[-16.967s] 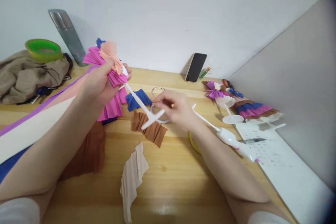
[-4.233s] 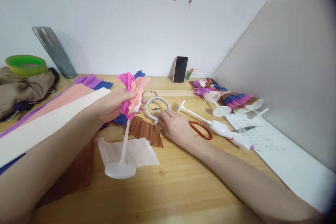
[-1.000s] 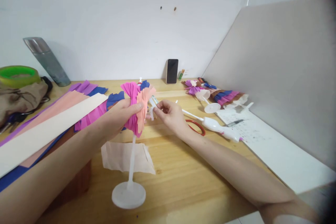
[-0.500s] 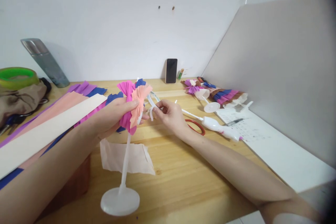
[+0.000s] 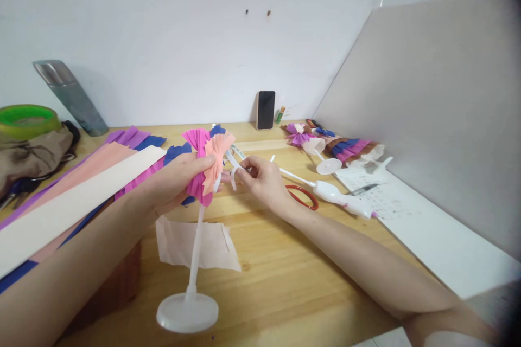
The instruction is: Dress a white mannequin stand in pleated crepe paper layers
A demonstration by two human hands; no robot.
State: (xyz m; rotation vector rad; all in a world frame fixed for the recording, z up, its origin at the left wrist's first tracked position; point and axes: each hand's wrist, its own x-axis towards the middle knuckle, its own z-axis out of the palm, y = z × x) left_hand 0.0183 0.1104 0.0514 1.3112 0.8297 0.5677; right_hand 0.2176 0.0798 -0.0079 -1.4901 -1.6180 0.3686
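My left hand (image 5: pixel 173 176) is closed on gathered crepe paper, a magenta piece (image 5: pixel 197 140) and a peach piece (image 5: pixel 217 149), with the thumb across the front. Some blue paper (image 5: pixel 217 129) shows behind. Below the bunch runs the rod of a white stand (image 5: pixel 195 252), slightly tilted, with an oval base; its upper end is hidden by the paper. Just to the right, my right hand (image 5: pixel 264 181) pinches a narrow white strip (image 5: pixel 233 160) between thumb and fingers. The strip reaches toward the crepe bunch, and its short end curls down near my thumb.
Crepe paper sheets (image 5: pixel 93 184) lie at left, near a flask (image 5: pixel 71 97) and tape roll (image 5: pixel 28 122). A pale paper piece (image 5: pixel 195 241) lies behind the stand. At right are a red ring (image 5: pixel 303 197), a white doll body (image 5: pixel 342 199), a paper-dressed figure (image 5: pixel 299 133) and a white board (image 5: pixel 439 238).
Both hands keep their grips. The crepe bunch and the stand have shifted only very slightly, and the strip's curled end sits a touch further left.
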